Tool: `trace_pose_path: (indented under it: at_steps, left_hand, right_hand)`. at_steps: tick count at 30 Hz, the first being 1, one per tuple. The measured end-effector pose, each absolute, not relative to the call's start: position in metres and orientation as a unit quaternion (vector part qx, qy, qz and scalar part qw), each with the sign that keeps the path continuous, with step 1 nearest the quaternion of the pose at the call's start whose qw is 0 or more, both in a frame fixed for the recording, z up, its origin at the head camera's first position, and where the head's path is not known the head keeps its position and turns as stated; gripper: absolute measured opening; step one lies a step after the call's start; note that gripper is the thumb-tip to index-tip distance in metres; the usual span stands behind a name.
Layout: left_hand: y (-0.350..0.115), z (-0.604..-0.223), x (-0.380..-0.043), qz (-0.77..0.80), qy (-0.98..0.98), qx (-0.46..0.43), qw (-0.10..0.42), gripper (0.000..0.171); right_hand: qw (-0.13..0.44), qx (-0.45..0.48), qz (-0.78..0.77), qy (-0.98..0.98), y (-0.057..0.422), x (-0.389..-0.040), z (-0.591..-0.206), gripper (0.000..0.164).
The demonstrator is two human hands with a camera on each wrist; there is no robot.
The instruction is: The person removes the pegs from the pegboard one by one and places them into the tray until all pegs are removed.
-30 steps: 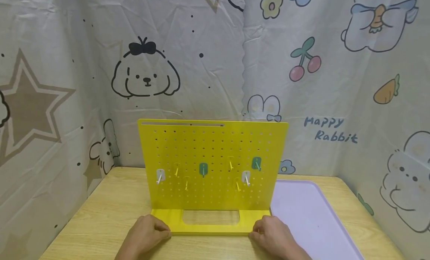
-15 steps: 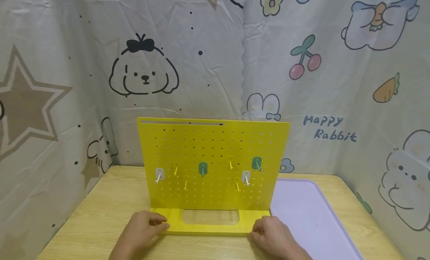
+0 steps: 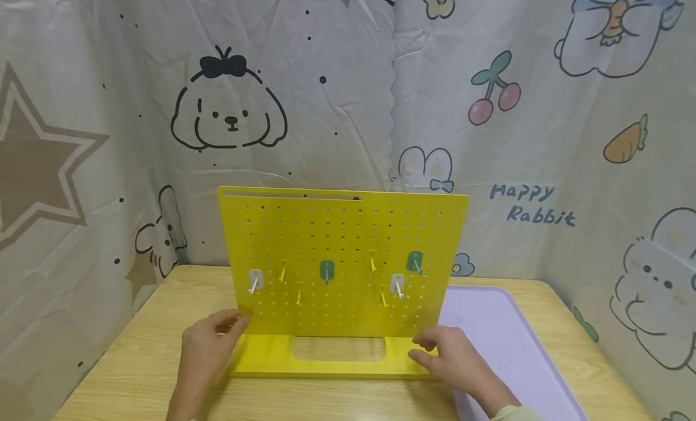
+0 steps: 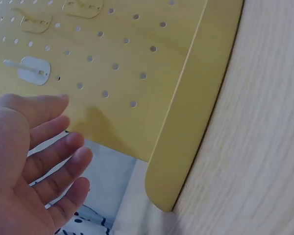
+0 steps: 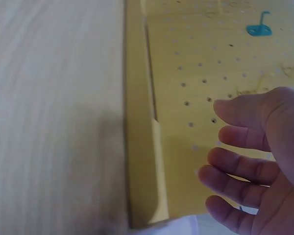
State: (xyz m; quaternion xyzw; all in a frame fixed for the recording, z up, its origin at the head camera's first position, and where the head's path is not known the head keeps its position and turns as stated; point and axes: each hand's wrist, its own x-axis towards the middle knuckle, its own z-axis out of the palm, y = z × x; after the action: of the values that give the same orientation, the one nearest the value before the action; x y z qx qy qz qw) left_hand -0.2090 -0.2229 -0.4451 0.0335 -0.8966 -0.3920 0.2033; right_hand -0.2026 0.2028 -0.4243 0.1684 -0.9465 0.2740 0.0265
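A yellow pegboard (image 3: 342,228) stands upright on its yellow base (image 3: 272,354). It carries two green hooks, one near the middle (image 3: 327,270) and one further right (image 3: 415,261). Two white hooks hang on it, at left (image 3: 256,279) and right (image 3: 397,284), along with several yellow hooks. My left hand (image 3: 205,348) is beside the board's lower left edge, its fingers loosely extended and nothing held. My right hand (image 3: 454,357) hovers by the base's right end, thumb and fingers apart. In the right wrist view its fingers (image 5: 230,161) are relaxed and hold nothing.
A lilac tray (image 3: 502,324) lies on the wooden table (image 3: 147,354) to the right, partly behind the pegboard and my right hand. A printed fabric curtain (image 3: 337,95) hangs behind and around the table.
My left hand has left the base's front edge and risen to the board's left side. My right hand has lifted off the front corner, its fingers spreading. The hooks stay put.
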Motion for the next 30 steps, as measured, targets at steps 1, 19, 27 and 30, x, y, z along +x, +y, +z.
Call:
trace_pose_path:
  at_steps: [1, 19, 27, 30]
  left_hand:
    - [-0.223, -0.445, -0.210, -0.393, -0.893, 0.038, 0.215, 0.029]
    - [-0.222, -0.441, -0.228, -0.455, -0.851, 0.072, 0.252, 0.047]
    - [-0.210, -0.445, -0.236, -0.500, -0.823, 0.098, 0.253, 0.041]
    - [-0.205, -0.443, -0.240, -0.512, -0.814, 0.108, 0.251, 0.044]
  right_hand:
    - [0.033, 0.174, 0.276, -0.945, 0.205, -0.204, -0.423, 0.019]
    - [0.082, 0.192, 0.303, -0.930, 0.218, -0.211, -0.404, 0.018]
    - [0.127, 0.183, 0.335, -0.916, 0.219, -0.213, -0.395, 0.014]
    - [0.151, 0.179, 0.344, -0.910, 0.219, -0.214, -0.390, 0.012]
